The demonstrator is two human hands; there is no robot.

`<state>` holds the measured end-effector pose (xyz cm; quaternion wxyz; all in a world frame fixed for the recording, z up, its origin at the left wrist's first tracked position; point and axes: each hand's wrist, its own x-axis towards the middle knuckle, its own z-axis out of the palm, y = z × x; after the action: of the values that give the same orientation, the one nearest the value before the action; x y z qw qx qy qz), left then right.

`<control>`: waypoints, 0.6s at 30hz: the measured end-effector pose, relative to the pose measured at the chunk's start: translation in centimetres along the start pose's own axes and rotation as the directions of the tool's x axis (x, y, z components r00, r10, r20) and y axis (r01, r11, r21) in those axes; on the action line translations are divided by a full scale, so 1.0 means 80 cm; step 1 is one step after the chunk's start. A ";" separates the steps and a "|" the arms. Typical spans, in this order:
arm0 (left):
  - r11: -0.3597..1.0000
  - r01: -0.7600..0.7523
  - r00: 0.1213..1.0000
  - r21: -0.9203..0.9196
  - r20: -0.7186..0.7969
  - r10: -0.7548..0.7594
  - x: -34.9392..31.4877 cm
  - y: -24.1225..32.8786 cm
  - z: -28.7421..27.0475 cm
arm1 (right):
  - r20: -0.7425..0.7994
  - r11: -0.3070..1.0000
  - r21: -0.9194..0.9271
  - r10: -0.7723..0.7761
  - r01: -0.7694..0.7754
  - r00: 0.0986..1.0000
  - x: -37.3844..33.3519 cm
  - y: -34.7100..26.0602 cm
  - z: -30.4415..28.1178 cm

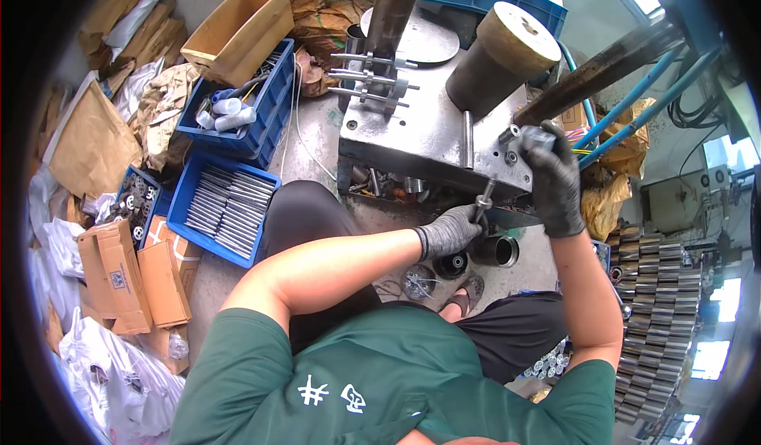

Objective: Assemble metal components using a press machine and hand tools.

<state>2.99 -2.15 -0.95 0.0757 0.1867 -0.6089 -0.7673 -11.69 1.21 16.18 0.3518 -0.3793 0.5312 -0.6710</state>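
My left hand [450,233], in a dark grey glove, is closed around a slim metal shaft [485,198] with a ring-like collar, tilted upward at the near edge of the steel machine table [412,140]. To its right, my gloved right hand [558,187] is raised by the table's right corner. Its fingers are wrapped round a short grey metal cylinder [537,137], whose exact kind I cannot make out. A metal pin [468,140] and a small sleeve [510,133] are on the tabletop between the hands. Behind them stands a large, dark cylinder [499,61] with a pale top.
Thick steel columns [598,72] and blue hoses [634,116] rise around the table. A bracket with several rods [372,80] sits at its left. On the floor at left are a blue crate of metal rods [194,227] and cardboard boxes [115,278]. Metal cylinders [654,318] are stacked at right.
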 end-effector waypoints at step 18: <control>0.849 0.266 0.956 -0.457 0.012 -0.293 0.007 0.034 -0.010 | 0.105 0.523 -0.831 -0.186 0.189 0.977 0.238 -0.098 -0.029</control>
<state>2.52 -3.75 1.38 0.0225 0.2729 -0.3767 -0.8849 -23.11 -12.97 26.13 0.0549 -0.5567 0.7419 -0.3697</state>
